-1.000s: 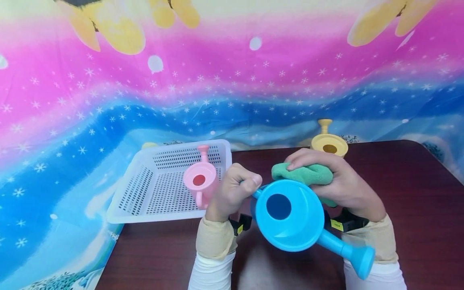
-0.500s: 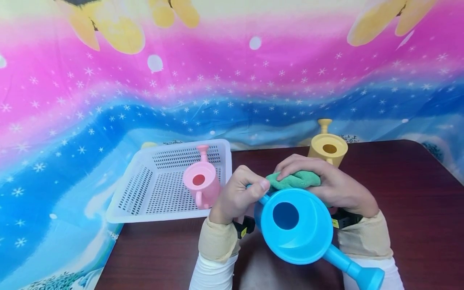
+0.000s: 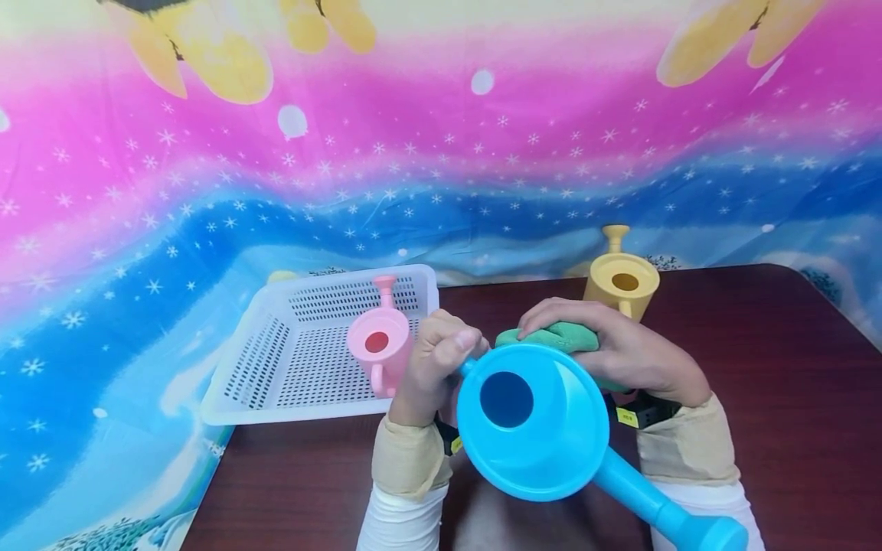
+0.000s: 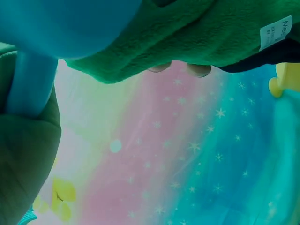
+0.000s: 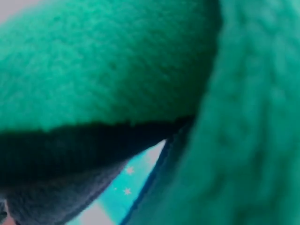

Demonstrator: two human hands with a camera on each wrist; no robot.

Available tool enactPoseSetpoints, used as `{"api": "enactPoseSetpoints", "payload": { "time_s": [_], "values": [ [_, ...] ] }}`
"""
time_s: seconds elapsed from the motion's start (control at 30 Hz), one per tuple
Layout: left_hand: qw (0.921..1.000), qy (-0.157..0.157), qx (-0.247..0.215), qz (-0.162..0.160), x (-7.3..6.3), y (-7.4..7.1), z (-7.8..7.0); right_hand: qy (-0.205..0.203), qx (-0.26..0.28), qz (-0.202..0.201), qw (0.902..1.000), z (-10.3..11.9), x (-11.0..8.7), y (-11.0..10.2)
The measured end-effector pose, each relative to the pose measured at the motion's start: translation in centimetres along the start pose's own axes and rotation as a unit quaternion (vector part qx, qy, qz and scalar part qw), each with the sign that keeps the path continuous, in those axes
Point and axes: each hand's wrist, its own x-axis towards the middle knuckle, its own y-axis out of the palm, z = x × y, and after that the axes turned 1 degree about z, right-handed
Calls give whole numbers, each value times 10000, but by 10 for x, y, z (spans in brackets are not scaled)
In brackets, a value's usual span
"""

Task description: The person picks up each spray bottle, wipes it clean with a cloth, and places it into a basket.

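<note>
A blue watering can (image 3: 561,428) is held up over the table, tilted with its top towards the head camera and its spout down to the right. My left hand (image 3: 441,363) grips its handle, with the fingers curled round it. On the can's far side my right hand (image 3: 623,348) holds a bunched green cloth (image 3: 551,337) against the wall. In the left wrist view the cloth (image 4: 187,37), with a white label, lies along the can's body (image 4: 70,23). Green fabric (image 5: 117,70) fills most of the right wrist view and hides the right palm.
A white perforated basket (image 3: 237,413) stands at the left with a pink watering can (image 3: 382,348) upright in it. A yellow watering can (image 3: 623,283) stands near the table's back edge. Behind the dark table (image 3: 779,398) hangs a printed cloth backdrop (image 3: 441,115).
The blue can has shifted slightly, first right and down, then back left. The right hand with the cloth has moved left and a little down along the can's far side.
</note>
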Motion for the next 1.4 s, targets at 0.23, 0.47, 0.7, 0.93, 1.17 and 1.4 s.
{"api": "enactPoseSetpoints", "payload": {
  "time_s": [0.23,0.47,0.7,0.93,1.17,1.4],
  "values": [
    [9978,59,131,-642,-4,1,-10,428,127,-63,9990,-1,-2,1],
    [9725,458,1449,-1766,-13,-13,-22,710,209,-386,9965,0,-6,-2],
    [9124,1029,1289,-3746,-17,-41,-35,1344,468,-783,9867,6,-11,-4],
    [8319,887,1348,-5310,-37,-69,-53,1624,-110,-1564,9742,10,-14,-9],
    [7096,-198,2685,-6511,-58,-92,-67,1598,-382,-2428,9561,7,-21,-16],
    [5985,-2213,4383,-6330,-70,-104,-68,1353,-452,-3809,9135,2,-33,-27]
  ]
}}
